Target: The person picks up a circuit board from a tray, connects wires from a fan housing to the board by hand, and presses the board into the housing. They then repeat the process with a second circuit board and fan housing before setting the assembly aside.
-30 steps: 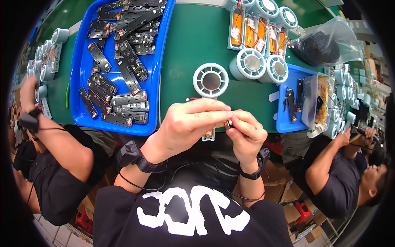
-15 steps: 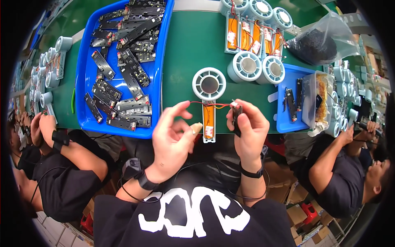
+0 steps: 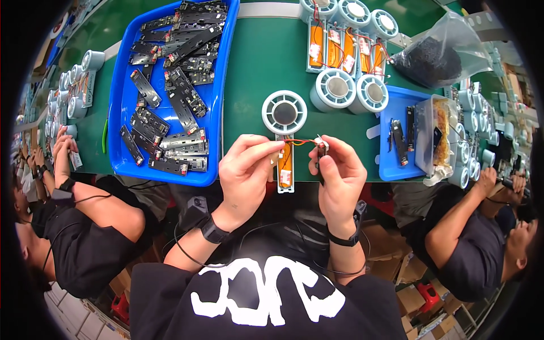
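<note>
Between my hands lies a pale blue fan-like housing with a round grille head (image 3: 284, 112) and a straight handle. An orange battery (image 3: 285, 164) rests in the handle, whose lower end reaches the table's near edge. My left hand (image 3: 245, 173) is closed, thumb and fingertips pinching the red and yellow wires (image 3: 297, 141) over the handle's top. My right hand (image 3: 340, 178) grips a small black circuit board (image 3: 322, 152), held upright between thumb and fingers. The wires run across to the board's upper end; whether they are joined there is hidden by the fingertips.
A blue tray (image 3: 222, 107) of black circuit boards stands at the left. More housings with batteries (image 3: 334, 51) sit at the far right, beside a clear bag of dark material (image 3: 433, 59). A smaller blue tray (image 3: 386, 153) and clear box (image 3: 424, 133) are right. Co-workers sit on both sides.
My left hand has moved right and up, and its loosely spread fingers have closed on the wires. My right hand still holds the circuit board in nearly the same place.
</note>
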A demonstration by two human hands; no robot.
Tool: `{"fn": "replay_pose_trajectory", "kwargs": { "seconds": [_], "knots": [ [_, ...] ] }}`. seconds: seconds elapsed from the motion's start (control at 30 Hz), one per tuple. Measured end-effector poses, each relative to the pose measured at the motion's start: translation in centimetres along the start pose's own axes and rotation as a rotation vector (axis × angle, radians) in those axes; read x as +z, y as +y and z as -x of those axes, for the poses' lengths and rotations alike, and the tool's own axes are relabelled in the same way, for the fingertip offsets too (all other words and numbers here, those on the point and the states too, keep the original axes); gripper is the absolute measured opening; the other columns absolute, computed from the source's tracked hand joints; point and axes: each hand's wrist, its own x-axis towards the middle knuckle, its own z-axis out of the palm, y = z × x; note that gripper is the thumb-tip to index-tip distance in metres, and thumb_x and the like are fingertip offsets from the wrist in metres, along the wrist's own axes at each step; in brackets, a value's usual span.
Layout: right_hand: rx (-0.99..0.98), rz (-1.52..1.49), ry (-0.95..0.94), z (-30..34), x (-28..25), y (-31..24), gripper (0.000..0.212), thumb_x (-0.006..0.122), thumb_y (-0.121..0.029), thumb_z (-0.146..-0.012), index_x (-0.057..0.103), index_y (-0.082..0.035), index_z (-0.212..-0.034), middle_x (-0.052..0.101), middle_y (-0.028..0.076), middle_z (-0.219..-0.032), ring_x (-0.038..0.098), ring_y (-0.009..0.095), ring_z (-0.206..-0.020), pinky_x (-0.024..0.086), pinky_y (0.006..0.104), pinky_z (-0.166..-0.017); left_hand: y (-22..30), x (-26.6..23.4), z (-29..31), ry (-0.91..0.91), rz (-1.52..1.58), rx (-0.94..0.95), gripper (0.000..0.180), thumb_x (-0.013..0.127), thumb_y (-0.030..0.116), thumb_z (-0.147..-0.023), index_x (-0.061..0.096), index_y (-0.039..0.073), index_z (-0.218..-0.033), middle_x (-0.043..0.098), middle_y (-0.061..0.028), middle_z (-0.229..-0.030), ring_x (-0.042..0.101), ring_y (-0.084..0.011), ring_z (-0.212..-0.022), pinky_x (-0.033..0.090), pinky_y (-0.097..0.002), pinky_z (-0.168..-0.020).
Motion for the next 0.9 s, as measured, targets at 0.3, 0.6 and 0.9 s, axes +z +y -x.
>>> {"fn": "replay_pose_trajectory", "kwargs": {
  "seconds": [0.3,0.6,0.9],
  "knots": [
    [-0.141,0.239,0.0,2.1,0.3,1.1,0.031,0.067,0.009,-0.09,0.06,0.006,-0.12,0.059,0.015,-0.122,0.066,0.019,-0.095,0.057,0.0278,-0.07,-0.3,0.6,-2.1,-0.153,-0.383,0.59,0.028,0.076,-0.008,-0.071,0.069,0.002,-0.096,0.064,-0.007,-0.081,0.062,-0.0215,-0.06,0.052,-0.0307,-0.053],
    [-0.104,0.291,0.012,2.2,0.5,0.1,0.035,0.071,0.012,-0.086,0.066,0.006,-0.12,0.062,0.014,-0.118,0.067,0.016,-0.096,0.06,0.0282,-0.084,-0.7,0.7,-2.6,-0.167,-0.478,0.628,0.026,0.079,-0.001,-0.072,0.067,0.007,-0.093,0.061,-0.0047,-0.075,0.057,-0.0194,-0.057,0.045,-0.0306,-0.05],
    [-0.081,0.492,0.013,1.8,0.5,-0.9,0.033,0.075,0.008,-0.084,0.072,0.003,-0.117,0.069,0.014,-0.109,0.068,0.015,-0.088,0.056,0.0241,-0.074,-0.9,0.7,-2.9,-0.234,-0.421,0.637,0.024,0.078,-0.003,-0.074,0.066,0.004,-0.094,0.061,-0.0063,-0.075,0.059,-0.0211,-0.059,0.047,-0.0317,-0.052]
  ]
}}
